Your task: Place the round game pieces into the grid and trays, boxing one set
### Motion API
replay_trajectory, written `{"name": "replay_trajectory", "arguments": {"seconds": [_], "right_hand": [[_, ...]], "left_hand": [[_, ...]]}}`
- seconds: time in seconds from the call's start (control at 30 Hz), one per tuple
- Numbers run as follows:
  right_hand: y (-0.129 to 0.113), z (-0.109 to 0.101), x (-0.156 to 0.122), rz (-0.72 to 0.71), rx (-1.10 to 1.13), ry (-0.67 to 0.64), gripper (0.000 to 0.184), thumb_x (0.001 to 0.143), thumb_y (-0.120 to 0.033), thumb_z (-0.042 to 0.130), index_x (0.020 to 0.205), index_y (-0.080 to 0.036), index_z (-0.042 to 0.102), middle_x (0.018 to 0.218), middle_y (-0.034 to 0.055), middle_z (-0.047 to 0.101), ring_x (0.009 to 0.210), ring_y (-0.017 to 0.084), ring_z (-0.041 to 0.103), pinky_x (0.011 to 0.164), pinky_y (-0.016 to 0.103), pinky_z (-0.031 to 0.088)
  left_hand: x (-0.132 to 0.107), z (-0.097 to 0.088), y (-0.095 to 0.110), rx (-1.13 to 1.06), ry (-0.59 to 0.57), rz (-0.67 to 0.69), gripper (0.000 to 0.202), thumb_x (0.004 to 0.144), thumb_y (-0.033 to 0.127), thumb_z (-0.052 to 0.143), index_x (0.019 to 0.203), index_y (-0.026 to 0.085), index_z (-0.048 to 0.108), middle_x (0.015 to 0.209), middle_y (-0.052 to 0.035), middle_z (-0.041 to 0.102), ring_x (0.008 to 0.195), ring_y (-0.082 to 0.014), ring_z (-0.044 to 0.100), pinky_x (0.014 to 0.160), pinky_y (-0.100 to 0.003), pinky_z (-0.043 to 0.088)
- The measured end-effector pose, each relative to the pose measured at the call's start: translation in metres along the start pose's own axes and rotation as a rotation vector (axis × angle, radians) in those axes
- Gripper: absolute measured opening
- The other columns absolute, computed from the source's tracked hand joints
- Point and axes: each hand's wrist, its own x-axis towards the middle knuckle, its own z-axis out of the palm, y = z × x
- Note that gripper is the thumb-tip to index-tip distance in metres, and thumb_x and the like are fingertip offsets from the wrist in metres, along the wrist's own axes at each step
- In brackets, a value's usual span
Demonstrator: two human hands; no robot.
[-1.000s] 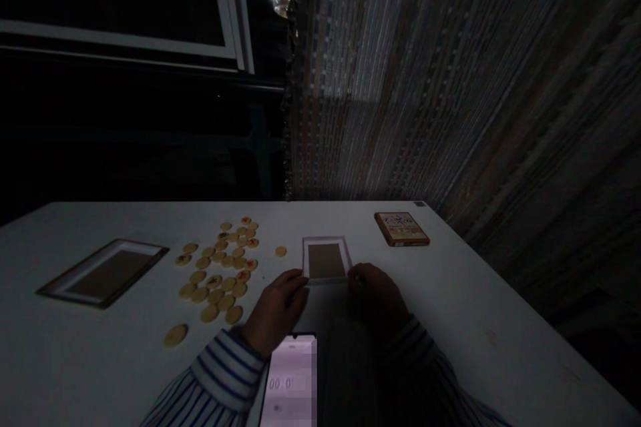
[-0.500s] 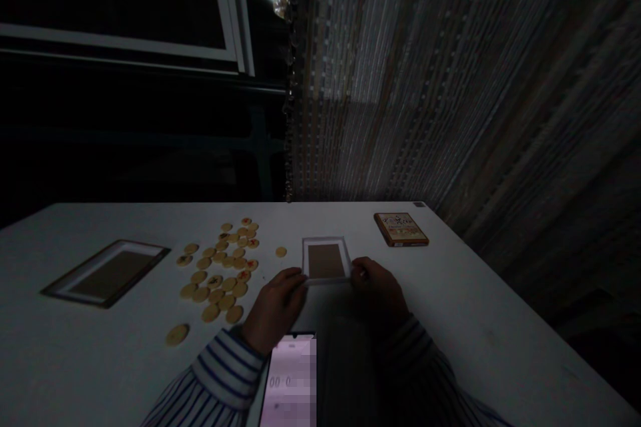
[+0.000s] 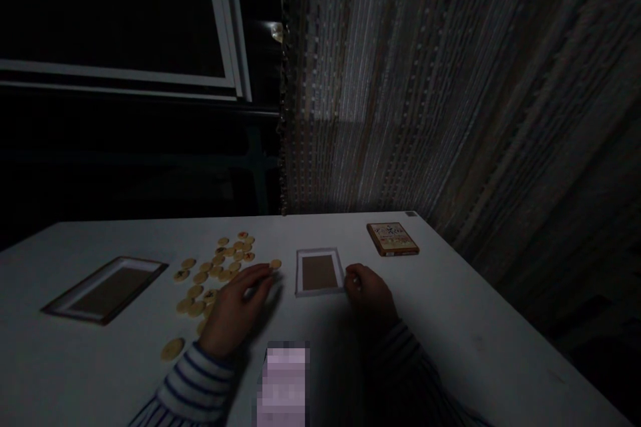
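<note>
In the dim light my left hand (image 3: pixel 235 310) lies over the right side of a scatter of round yellow game discs (image 3: pixel 210 273), fingers stretched toward a single disc (image 3: pixel 276 265). A small white-rimmed box half with a brown inside (image 3: pixel 319 272) sits on the white table (image 3: pixel 451 320). My right hand (image 3: pixel 368 290) rests at that box's right edge, fingers curled against its rim. Both sleeves are striped.
A larger white-rimmed tray with a brown inside (image 3: pixel 107 287) lies at the left. An orange printed box lid (image 3: pixel 392 239) sits at the back right. One loose disc (image 3: pixel 173 349) lies near my left sleeve. A lit phone screen (image 3: pixel 283 383) glows below. A curtain (image 3: pixel 425 80) hangs behind.
My left hand let go of the small box's left edge and moved left onto the discs. The right hand stayed at the box's right edge. The view tilted slightly.
</note>
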Motion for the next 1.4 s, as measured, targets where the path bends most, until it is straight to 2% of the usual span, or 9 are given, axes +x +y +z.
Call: {"name": "replay_trajectory", "arguments": {"seconds": [0.13,0.27,0.47,0.63,0.77,0.9,1.1,1.23,1.4], "right_hand": [[0.0,0.0,0.001,0.0,0.031,0.02,0.022,0.078,-0.021,0.04,0.09,-0.017,0.057,0.08,0.0038,0.062,0.073,0.015,0.055,0.066,0.023,0.038],[-0.001,-0.001,0.001,0.008,0.049,0.009,0.023,0.077,-0.021,0.04,0.09,-0.017,0.058,0.08,0.0041,0.062,0.072,0.015,0.056,0.065,0.024,0.039],[0.002,0.001,0.001,-0.022,0.1,0.042,0.024,0.078,-0.022,0.039,0.09,-0.016,0.059,0.08,0.0041,0.064,0.07,0.015,0.056,0.066,0.024,0.041],[0.004,0.003,0.003,-0.055,0.142,0.047,0.025,0.078,-0.025,0.039,0.09,-0.016,0.059,0.083,0.0053,0.064,0.076,0.017,0.058,0.07,0.027,0.043],[-0.004,-0.001,0.005,-0.055,0.202,0.039,0.027,0.08,-0.031,0.039,0.091,-0.016,0.06,0.088,0.0067,0.064,0.08,0.018,0.058,0.072,0.029,0.044],[-0.022,-0.012,0.01,-0.067,0.225,0.012,0.029,0.079,-0.035,0.043,0.092,-0.016,0.06,0.091,0.0077,0.064,0.078,0.019,0.058,0.068,0.03,0.046],[-0.073,-0.025,0.023,-0.263,0.157,-0.064,0.025,0.08,-0.03,0.043,0.094,-0.019,0.06,0.094,0.0055,0.064,0.079,0.017,0.058,0.069,0.031,0.046],[-0.11,-0.014,0.029,-0.363,0.174,-0.124,0.023,0.08,-0.025,0.043,0.093,-0.019,0.061,0.092,0.0044,0.064,0.083,0.016,0.058,0.073,0.029,0.045],[-0.142,0.016,0.031,-0.481,0.169,-0.235,0.022,0.08,-0.02,0.044,0.093,-0.019,0.061,0.09,0.0033,0.064,0.084,0.015,0.057,0.078,0.028,0.043]], "left_hand": [[0.009,-0.027,-0.005,0.031,0.019,-0.033,0.036,0.077,0.043,0.047,0.098,0.019,0.063,0.105,-0.0053,0.064,0.102,-0.0201,0.056,0.092,-0.036,0.042],[0.014,-0.044,-0.014,0.048,0.037,-0.091,0.038,0.076,0.047,0.047,0.097,0.019,0.063,0.103,-0.0058,0.065,0.093,-0.02,0.06,0.082,-0.032,0.048],[0.005,-0.053,-0.038,0.062,0.112,-0.256,0.041,0.076,0.049,0.045,0.097,0.019,0.063,0.097,-0.0059,0.067,0.088,-0.021,0.062,0.079,-0.032,0.049],[-0.002,-0.06,-0.054,0.115,0.16,-0.274,0.04,0.076,0.047,0.046,0.098,0.019,0.063,0.098,-0.0055,0.067,0.088,-0.0204,0.062,0.081,-0.03,0.047],[-0.002,-0.064,-0.065,0.106,0.177,-0.262,0.04,0.077,0.045,0.043,0.098,0.017,0.062,0.098,-0.0062,0.067,0.091,-0.0197,0.061,0.082,-0.028,0.046],[-0.002,-0.065,-0.075,0.136,0.145,-0.249,0.041,0.079,0.043,0.04,0.1,0.015,0.061,0.099,-0.0079,0.066,0.09,-0.0198,0.061,0.081,-0.028,0.046],[-0.003,-0.064,-0.079,0.223,0.034,-0.201,0.036,0.08,0.037,0.039,0.099,0.017,0.061,0.103,-0.0082,0.064,0.094,-0.0211,0.058,0.085,-0.032,0.043],[-0.003,-0.064,-0.08,0.254,-0.042,-0.202,0.034,0.08,0.032,0.039,0.1,0.016,0.061,0.104,-0.0092,0.063,0.096,-0.0212,0.057,0.084,-0.031,0.042],[-0.004,-0.062,-0.08,0.293,-0.138,-0.203,0.028,0.078,0.024,0.043,0.099,0.02,0.062,0.101,-0.0076,0.064,0.095,-0.0197,0.057,0.084,-0.03,0.04]]}}
